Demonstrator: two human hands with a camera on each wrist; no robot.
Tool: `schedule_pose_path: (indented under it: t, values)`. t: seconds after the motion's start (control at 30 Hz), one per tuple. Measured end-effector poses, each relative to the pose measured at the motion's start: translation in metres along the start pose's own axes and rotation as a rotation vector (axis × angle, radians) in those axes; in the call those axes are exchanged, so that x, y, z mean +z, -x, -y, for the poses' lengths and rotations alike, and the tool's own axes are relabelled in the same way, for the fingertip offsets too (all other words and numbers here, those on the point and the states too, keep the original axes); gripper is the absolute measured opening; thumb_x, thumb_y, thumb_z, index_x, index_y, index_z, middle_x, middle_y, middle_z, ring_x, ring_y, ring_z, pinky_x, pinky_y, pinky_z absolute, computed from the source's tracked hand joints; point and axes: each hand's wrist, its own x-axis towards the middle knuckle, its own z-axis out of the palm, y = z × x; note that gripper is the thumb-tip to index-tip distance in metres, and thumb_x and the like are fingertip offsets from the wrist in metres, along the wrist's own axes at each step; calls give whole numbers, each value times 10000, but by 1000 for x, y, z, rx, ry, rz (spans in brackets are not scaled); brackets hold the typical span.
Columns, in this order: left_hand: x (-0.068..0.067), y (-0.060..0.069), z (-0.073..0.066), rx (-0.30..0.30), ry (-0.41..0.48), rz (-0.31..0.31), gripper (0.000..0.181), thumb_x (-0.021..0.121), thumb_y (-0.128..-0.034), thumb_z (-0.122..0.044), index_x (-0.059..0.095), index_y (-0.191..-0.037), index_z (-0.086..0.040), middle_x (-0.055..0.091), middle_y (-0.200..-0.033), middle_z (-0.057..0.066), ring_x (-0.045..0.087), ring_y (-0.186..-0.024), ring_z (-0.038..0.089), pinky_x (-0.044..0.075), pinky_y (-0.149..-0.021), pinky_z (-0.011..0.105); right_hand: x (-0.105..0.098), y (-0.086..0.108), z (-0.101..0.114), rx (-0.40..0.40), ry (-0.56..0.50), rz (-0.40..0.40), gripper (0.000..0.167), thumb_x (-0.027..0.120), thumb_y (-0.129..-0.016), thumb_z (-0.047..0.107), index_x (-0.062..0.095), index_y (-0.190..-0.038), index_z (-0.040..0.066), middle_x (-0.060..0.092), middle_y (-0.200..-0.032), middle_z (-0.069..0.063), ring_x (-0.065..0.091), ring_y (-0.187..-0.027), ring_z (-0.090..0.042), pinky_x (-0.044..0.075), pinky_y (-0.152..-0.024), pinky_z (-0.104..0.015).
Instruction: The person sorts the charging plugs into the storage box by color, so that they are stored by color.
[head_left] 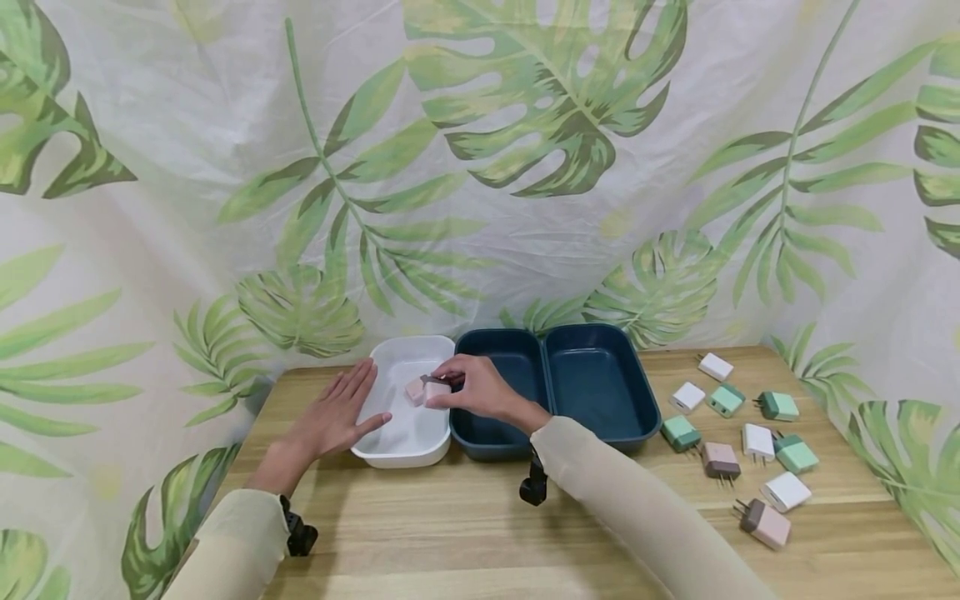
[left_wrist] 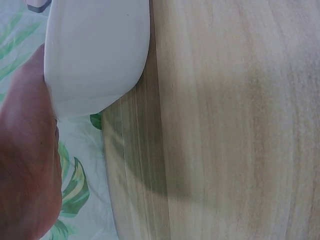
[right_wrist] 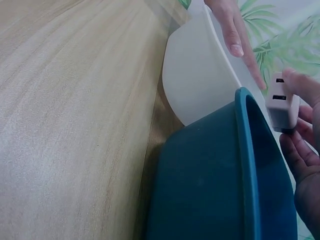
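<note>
My right hand (head_left: 486, 388) pinches a pink-and-brown USB charger (right_wrist: 281, 109) over the white bin (head_left: 405, 442). Two USB ports on the charger face the right wrist camera. Beneath it in the head view, another pink charger (head_left: 414, 392) lies in the bin, partly covered by the held one. With straight fingers, my left hand (head_left: 333, 421) rests at the left side of the white bin, its thumb reaching over the rim. In the left wrist view, only part of this hand shows beside the bin's white wall.
Two dark blue bins, a middle one (head_left: 510, 367) and a right one (head_left: 596, 383), stand beside the white bin. At the table's right lie several loose chargers: white (head_left: 786, 492), green (head_left: 797, 452) and pink-brown (head_left: 765, 523). A leaf-patterned cloth (head_left: 525, 250) hangs behind the table.
</note>
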Motion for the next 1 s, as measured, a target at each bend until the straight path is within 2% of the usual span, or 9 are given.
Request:
schedule_pose_path:
  t: [0.2, 0.4, 0.67, 0.87, 1.0]
  values:
    - [0, -1, 0, 3, -3, -2, 975, 486, -1049, -647, 162, -1681, 20, 100, -1768, 205, 123, -1625, 415, 115, -1302, 593, 2, -3, -1, 31, 1, -38, 364, 892, -883, 201, 787, -1180, 19, 752, -1072, -161, 719, -922, -230, 584, -805, -217]
    - [-1, -1, -1, 13, 0, -4, 961, 506, -1052, -613, 163, -1678, 30, 106, -1767, 207, 124, -1628, 402, 117, -1300, 595, 1, -3, -1, 48, -3, -20, 353, 887, -892, 240, 794, -1175, 51, 751, -1100, -198, 727, -969, -315, 562, -791, -215]
    - [0, -1, 0, 18, -8, -10, 959, 507, -1052, -612, 169, -1675, 35, 109, -1765, 209, 132, -1627, 402, 134, -1295, 604, 1, 1, -2, 63, 15, -27, 364, 896, -881, 245, 798, -1172, 49, 754, -1097, -175, 725, -945, -256, 578, -807, -228]
    - [0, -1, 0, 16, 1, -11, 957, 503, -1054, -612, 163, -1678, 28, 105, -1767, 205, 129, -1626, 405, 126, -1298, 600, -3, 4, -1, 73, 15, -20, 364, 895, -881, 257, 796, -1186, 86, 754, -1122, -165, 731, -965, -220, 584, -841, -233]
    - [-1, 0, 0, 15, 5, -10, 951, 503, -1057, -606, 162, -1678, 29, 107, -1766, 208, 125, -1627, 404, 122, -1297, 602, -6, 6, 1, 63, -1, -14, 412, 894, -882, 242, 777, -1217, 33, 749, -1151, -192, 744, -1011, -260, 607, -892, -305]
